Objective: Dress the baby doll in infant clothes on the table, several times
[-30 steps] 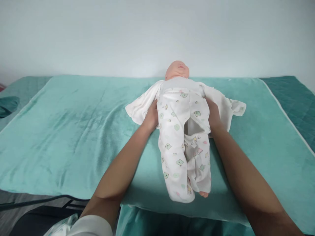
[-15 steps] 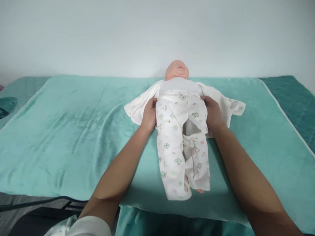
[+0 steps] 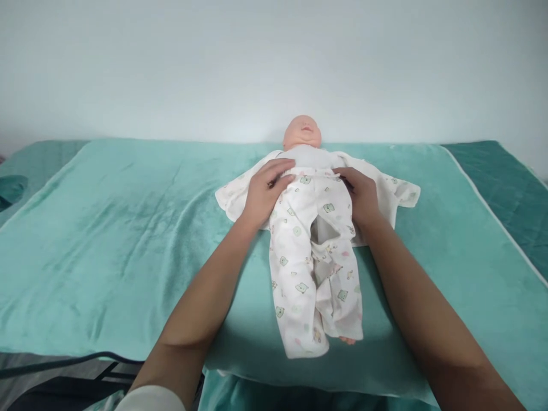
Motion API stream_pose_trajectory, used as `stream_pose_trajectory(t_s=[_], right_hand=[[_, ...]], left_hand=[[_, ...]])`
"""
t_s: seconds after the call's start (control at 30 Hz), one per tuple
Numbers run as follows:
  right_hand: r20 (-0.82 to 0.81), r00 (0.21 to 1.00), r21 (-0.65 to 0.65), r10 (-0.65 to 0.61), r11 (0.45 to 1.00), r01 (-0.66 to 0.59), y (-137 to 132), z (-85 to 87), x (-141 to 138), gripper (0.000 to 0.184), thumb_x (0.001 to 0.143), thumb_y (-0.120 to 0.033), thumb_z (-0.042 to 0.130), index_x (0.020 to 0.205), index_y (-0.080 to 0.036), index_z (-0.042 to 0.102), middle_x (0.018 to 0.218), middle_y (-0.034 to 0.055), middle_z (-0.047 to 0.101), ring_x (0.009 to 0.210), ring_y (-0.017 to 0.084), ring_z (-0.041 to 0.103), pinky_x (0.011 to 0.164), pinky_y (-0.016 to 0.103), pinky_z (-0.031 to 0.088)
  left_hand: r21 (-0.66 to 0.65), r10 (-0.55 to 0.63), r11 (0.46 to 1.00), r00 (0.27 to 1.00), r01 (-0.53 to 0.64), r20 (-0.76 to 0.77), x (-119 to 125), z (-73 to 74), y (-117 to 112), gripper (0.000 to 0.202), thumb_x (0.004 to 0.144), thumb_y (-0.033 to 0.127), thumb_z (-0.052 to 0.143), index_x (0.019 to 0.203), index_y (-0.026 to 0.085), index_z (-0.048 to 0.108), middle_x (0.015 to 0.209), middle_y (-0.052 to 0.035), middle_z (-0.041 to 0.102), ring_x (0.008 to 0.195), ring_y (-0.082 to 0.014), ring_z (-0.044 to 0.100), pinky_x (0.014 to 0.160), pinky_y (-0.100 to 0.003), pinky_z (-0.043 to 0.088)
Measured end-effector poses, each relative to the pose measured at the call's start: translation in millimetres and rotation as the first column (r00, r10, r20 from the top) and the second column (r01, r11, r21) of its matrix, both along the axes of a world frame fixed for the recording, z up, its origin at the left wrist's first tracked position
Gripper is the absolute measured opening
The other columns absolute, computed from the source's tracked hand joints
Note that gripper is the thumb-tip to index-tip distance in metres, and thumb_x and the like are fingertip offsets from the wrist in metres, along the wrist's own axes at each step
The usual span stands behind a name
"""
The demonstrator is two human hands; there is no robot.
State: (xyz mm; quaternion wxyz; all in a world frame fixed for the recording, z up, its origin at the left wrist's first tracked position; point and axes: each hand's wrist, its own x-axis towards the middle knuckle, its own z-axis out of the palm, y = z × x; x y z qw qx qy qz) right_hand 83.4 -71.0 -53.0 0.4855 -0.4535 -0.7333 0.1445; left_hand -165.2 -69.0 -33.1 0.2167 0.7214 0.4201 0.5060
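My left hand (image 3: 264, 193) lies flat, fingers spread, on the waistband (image 3: 315, 173) of the printed baby trousers (image 3: 306, 268) at the doll (image 3: 302, 132)'s belly. My right hand (image 3: 360, 195) covers the other side, and I can't tell its grip. I'd judge it best to work both sides evenly and keep the waistband level.

- Doll (image 3: 302, 132): 1
- Trousers (image 3: 311, 251): 1 pair
- Open shirt (image 3: 387, 188): 1
- Hands: 2, left (image 3: 266, 193), right (image 3: 359, 194)
- Blanket (image 3: 120, 240): 1
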Motion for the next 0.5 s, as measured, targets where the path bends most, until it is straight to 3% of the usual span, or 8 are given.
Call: stream_pose_trajectory(t_s=[0.1,0.23,0.4,0.5], right_hand=[[-0.062,0.998,-0.090,0.016,0.996,-0.022,5,-3.2,3,0.023,0.094,-0.030,0.056,0.107,-0.025,0.075,0.105,0.0037,0.078,0.097,0.024,0.071,0.089,0.040,0.055],[-0.096,0.995,-0.178,0.008,0.984,-0.025,5,-3.4,7,0.022,0.093,-0.035,0.061,0.108,-0.026,0.074,0.104,0.0027,0.078,0.096,0.023,0.071,0.088,0.038,0.054],[-0.019,0.998,-0.138,-0.064,0.989,0.061,2,-0.7,2,0.020,0.094,-0.041,0.060,0.099,-0.025,0.070,0.086,0.0011,0.073,0.079,0.020,0.065,0.075,0.034,0.048],[0.007,0.991,-0.124,-0.135,0.983,0.135,9,-1.0,-4,0.023,0.096,-0.046,0.056,0.092,-0.025,0.065,0.073,-0.0010,0.066,0.069,0.018,0.057,0.068,0.032,0.042]], left_hand=[[-0.012,-0.056,0.998,0.991,0.055,-0.121,5,10.8,3,0.026,0.094,0.034,0.065,0.116,0.025,0.074,0.129,-0.0048,0.072,0.124,-0.0215,0.064,0.111,-0.039,0.049],[0.048,0.015,0.999,0.970,-0.004,-0.244,8,14.7,1,0.026,0.099,0.033,0.056,0.117,0.022,0.072,0.125,-0.0052,0.073,0.120,-0.0207,0.065,0.107,-0.036,0.050],[0.083,0.066,0.996,0.943,-0.041,-0.327,8,13.0,4,0.029,0.104,0.034,0.045,0.106,0.021,0.070,0.109,-0.0046,0.075,0.104,-0.0194,0.068,0.095,-0.033,0.050],[0.051,0.130,0.991,0.919,-0.120,-0.372,12,15.8,14,0.026,0.103,0.032,0.043,0.098,0.021,0.066,0.100,-0.0055,0.074,0.094,-0.0207,0.066,0.086,-0.033,0.049]])
